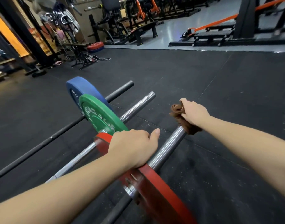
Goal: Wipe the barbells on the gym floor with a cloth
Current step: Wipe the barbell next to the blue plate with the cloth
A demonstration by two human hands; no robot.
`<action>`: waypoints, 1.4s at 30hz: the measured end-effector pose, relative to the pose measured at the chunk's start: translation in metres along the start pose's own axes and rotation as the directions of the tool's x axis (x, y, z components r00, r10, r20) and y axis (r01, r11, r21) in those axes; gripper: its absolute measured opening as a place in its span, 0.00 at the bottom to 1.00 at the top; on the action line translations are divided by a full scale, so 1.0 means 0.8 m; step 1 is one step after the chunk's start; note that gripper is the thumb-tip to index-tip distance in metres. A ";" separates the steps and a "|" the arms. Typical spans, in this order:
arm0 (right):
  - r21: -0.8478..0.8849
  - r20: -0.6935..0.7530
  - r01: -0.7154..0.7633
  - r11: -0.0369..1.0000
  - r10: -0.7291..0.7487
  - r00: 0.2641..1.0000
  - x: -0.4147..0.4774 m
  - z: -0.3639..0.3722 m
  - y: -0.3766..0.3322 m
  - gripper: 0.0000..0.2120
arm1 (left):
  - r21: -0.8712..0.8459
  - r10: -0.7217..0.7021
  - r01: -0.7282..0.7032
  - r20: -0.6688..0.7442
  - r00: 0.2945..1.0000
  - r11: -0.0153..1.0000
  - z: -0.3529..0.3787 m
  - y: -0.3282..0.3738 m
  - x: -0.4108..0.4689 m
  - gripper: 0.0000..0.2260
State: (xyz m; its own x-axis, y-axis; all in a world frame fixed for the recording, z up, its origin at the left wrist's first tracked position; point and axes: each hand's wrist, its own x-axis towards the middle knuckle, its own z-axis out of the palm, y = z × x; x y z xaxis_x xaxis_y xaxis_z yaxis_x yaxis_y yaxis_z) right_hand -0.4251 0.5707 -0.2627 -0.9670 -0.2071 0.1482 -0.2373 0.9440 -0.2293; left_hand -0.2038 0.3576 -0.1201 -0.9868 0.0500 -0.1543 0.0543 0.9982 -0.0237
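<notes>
Noted: right grip (194,113) clenched on brown cloth (178,118) around the near sleeve (167,147) end; left grip (135,146) holds the red plate (156,191). Risk: the cloth could slip off the end, or the bar could roll.

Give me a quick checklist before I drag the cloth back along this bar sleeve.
1. Grip: ok, right hand holds cloth.
2. Contact: ok, cloth bunched over far end of sleeve.
3. Steadying: ok, left hand holds red plate by its rim.
4. Path along sleeve to red plate: ok, bare chrome.
5. Clearance of left hand from inner end of sleeve: cannot tell, they overlap in view.
6. Underside of sleeve wiped: cannot tell.
</notes>
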 end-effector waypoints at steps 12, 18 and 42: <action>-0.070 0.458 0.268 0.961 -0.208 0.864 -0.030 0.020 -0.093 0.13 | -0.094 0.090 -0.089 0.008 0.996 0.992 -0.001 -0.006 0.003 0.11; 0.140 0.440 0.291 0.947 -0.322 0.838 -0.050 0.030 -0.101 0.16 | -0.158 0.068 -0.059 0.050 0.996 0.986 -0.002 -0.021 0.011 0.13; 0.171 0.475 0.415 0.894 -0.444 0.760 -0.088 0.052 -0.173 0.16 | -0.460 0.147 -0.052 0.172 0.974 0.886 -0.009 -0.116 0.046 0.29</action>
State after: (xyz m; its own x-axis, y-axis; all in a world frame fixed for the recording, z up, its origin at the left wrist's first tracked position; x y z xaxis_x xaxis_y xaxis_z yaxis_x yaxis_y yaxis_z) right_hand -0.3284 0.4443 -0.2812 -0.6735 -0.6983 -0.2426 -0.6293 0.7138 -0.3074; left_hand -0.2464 0.2669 -0.1164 -0.9271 0.1897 -0.3232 0.0295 0.8967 0.4417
